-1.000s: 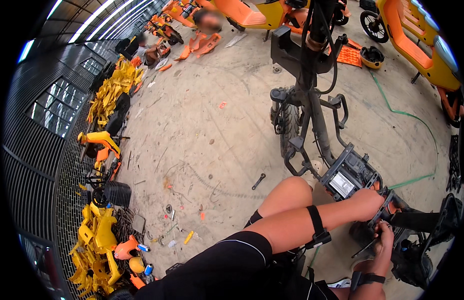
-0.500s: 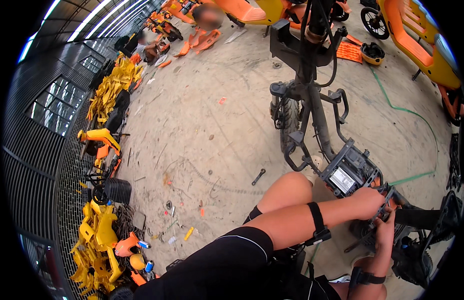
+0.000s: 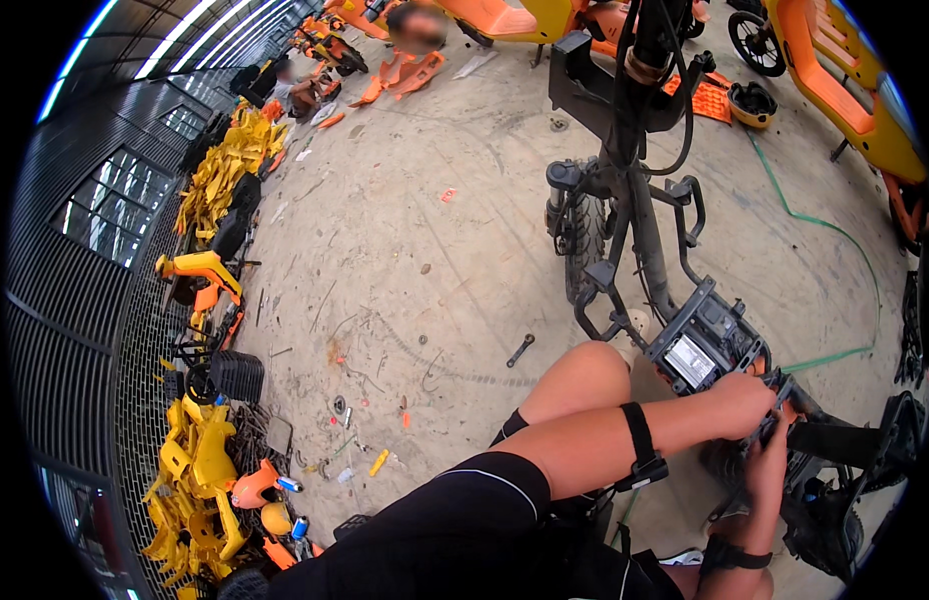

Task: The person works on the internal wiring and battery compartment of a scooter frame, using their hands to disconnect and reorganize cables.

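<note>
A stripped black scooter frame (image 3: 645,235) stands in front of me on the right, with its panels off. On its lower part is a black electrical box (image 3: 720,318) with a white label (image 3: 688,362). My left hand (image 3: 743,402) is closed at the frame just behind this box, its knuckles up; whatever its fingers hold is hidden. Close below it, my right hand (image 3: 768,455) reaches up to the same spot, thumb and fingers bent against the dark frame parts. Between the hands a small orange-red bit shows, too small to name.
A wrench (image 3: 522,350) lies on the concrete floor left of my knee. Yellow body panels (image 3: 200,445) are heaped along the left wall. Orange and yellow scooters (image 3: 835,75) stand at the far right, near a yellow helmet (image 3: 753,104). A green strap (image 3: 835,228) crosses the floor; other people are far back.
The view has shifted slightly, so the scooter frame sits a little further right. Both hands stay at the same place behind the box, with only small finger movement.
</note>
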Available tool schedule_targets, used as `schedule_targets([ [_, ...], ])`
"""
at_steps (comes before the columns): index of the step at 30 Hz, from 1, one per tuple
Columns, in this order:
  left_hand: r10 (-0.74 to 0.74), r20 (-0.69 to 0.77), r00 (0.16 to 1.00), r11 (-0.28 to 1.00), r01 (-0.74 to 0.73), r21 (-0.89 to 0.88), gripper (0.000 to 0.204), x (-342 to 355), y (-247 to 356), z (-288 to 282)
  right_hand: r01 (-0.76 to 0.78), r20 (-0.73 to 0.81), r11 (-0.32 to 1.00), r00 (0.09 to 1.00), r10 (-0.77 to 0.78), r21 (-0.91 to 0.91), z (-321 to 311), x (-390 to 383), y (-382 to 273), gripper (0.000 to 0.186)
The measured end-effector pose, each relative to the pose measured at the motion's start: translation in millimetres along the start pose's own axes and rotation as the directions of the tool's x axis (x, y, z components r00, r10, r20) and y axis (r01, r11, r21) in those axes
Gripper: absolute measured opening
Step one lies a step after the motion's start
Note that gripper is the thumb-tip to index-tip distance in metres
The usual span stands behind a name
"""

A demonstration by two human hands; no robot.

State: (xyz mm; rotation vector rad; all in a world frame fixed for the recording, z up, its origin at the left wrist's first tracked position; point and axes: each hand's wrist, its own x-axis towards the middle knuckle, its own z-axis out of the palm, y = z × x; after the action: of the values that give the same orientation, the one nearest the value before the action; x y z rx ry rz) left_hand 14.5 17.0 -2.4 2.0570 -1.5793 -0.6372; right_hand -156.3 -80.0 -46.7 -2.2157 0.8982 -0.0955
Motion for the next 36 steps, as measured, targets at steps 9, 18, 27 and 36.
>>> schedule_targets([
  [9, -0.086, 0.04, 0.996, 0.995, 0.087, -0.046, 0.02, 13.5, -9.7, -34.3, -0.176, -0.021, 0.977, 0.984, 0.175, -0.119, -26.1, 8.9, 22.7, 0.055],
  [18, -0.034, -0.041, 0.999, 0.997, 0.031, -0.072, 0.016, 14.7, 0.6, -24.7, -0.374, 0.133, 0.926, 0.922, 0.364, 0.054, -15.7, -3.5, 50.9, 0.055],
  [27, -0.032, -0.046, 0.998, 0.997, 0.029, -0.065, 0.018, 14.8, -3.0, -29.8, -0.603, 0.294, 0.757, 0.793, 0.533, 0.252, 3.6, 7.7, 56.0, 0.05],
  [36, -0.046, 0.009, 0.999, 0.997, 0.046, -0.058, 0.018, 15.2, -3.3, -28.1, -0.594, 0.262, 0.787, 0.796, 0.546, 0.164, 14.4, 12.1, 61.9, 0.052],
])
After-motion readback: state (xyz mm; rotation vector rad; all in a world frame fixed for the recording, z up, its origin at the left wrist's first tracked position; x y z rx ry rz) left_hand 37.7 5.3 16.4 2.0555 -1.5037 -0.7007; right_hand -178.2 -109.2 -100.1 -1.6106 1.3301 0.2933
